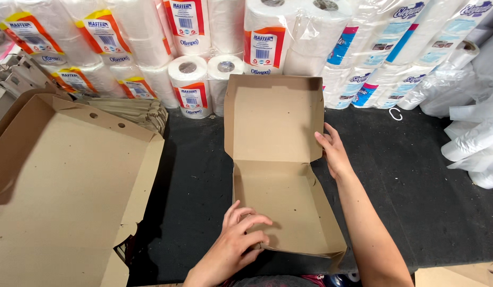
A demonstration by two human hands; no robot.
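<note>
Dark work surface (416, 180), backed by wrapped paper-roll packs (268, 37). A small brown cardboard box (276, 175) lies at centre with its lid standing open. Step in hand, as judged: shaping the box's walls; the next move seems to call for holding the near wall upright. Left hand (237, 242), fingers spread and bent, presses the box's near front edge. Right hand (334, 154), fingers loosely apart, touches the box's right side at the hinge. A large flat cardboard sheet (60, 186) lies left of the box.
</note>
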